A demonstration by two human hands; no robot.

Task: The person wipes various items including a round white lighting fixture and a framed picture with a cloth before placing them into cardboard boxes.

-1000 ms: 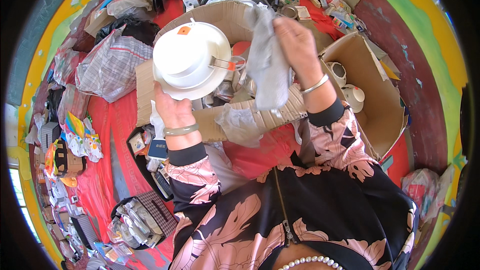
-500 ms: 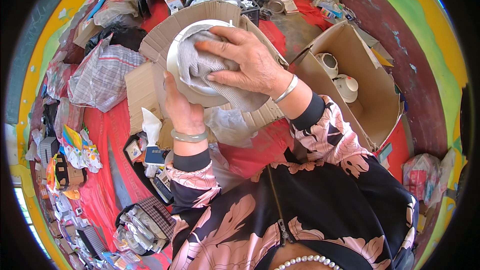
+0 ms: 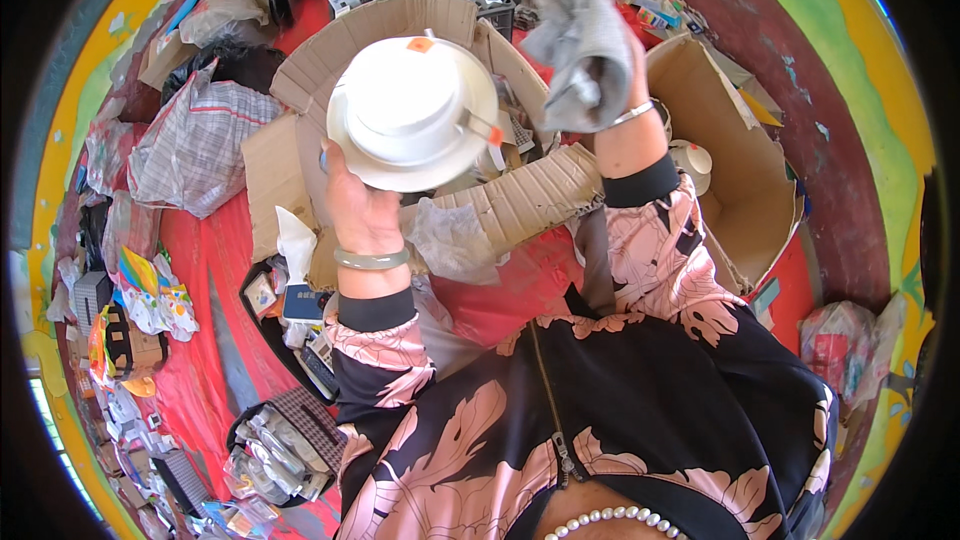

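A white round recessed downlight (image 3: pixel 405 105) with orange-tipped spring clips is gripped at its lower left rim by my left hand (image 3: pixel 362 208). It is held above an open cardboard box (image 3: pixel 425 15), its stepped round body facing up. To the right, my right hand (image 3: pixel 637 75) is closed around a bunched grey cloth (image 3: pixel 570 35), which is apart from the downlight. The cloth hides most of those fingers. Beyond my right wrist stands a second cardboard box (image 3: pixel 755 175), with white round fixtures (image 3: pixel 692 165) partly visible inside.
Crumpled clear plastic (image 3: pixel 450 240) lies at the near flap of the first box. On the left are a plaid woven bag (image 3: pixel 200 145) and an open black case of small items (image 3: pixel 290 315). Below them sits a checked box of wrapped pieces (image 3: pixel 290 445). Small packages crowd the far side.
My right hand has lifted the cloth off the downlight and moved right and away with it. The downlight is now uncovered, still in my left hand, in nearly the same spot.
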